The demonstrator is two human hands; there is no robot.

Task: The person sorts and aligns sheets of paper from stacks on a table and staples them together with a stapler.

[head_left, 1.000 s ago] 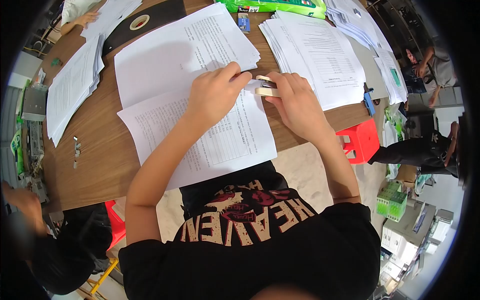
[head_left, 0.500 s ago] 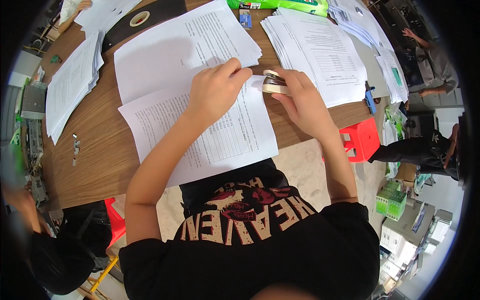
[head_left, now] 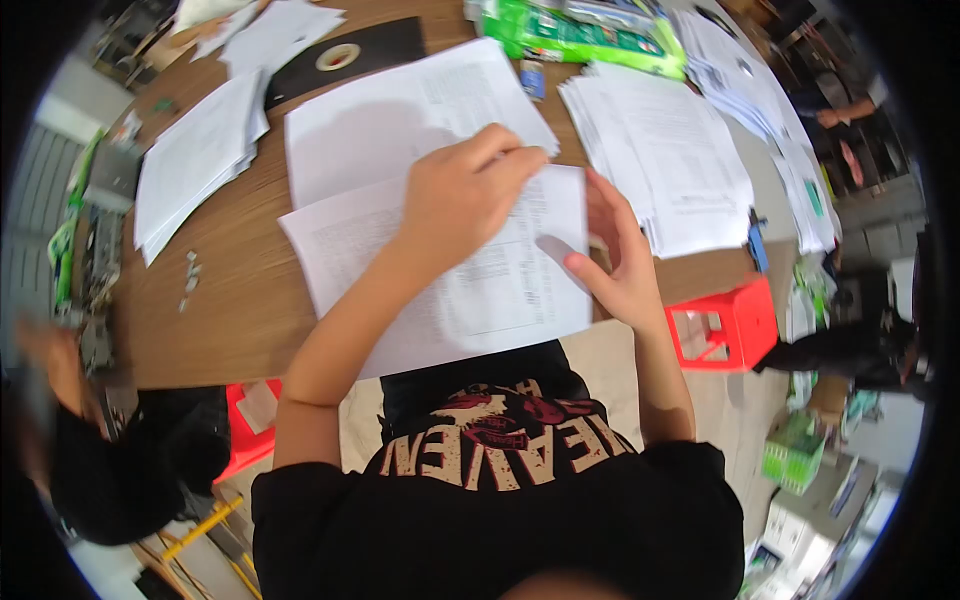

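My left hand (head_left: 475, 195) is closed in a pinch at the upper right corner of a printed sheet (head_left: 480, 290), its forearm crossing the page. On the right, my right hand (head_left: 625, 260) is at the sheet's right edge. Its thumb is spread away from the fingers and casts a shadow on the page, while the fingers curve partly behind the paper. No stapler shows in that hand, though the paper hides part of it. Above the sheet lies another stack of printed paper (head_left: 400, 120), which the sheet overlaps.
Paper stacks lie to the right (head_left: 665, 160) and left (head_left: 200, 160). A tape roll (head_left: 338, 57) sits on a black board (head_left: 390, 50). At the back are a green paper pack (head_left: 580, 40) and a small blue box (head_left: 532, 80). A red stool (head_left: 735, 325) stands right.
The view has shifted, with the table appearing further right and lower. The stapler in my right hand has gone out of sight, and its thumb is now over the sheet's right edge.
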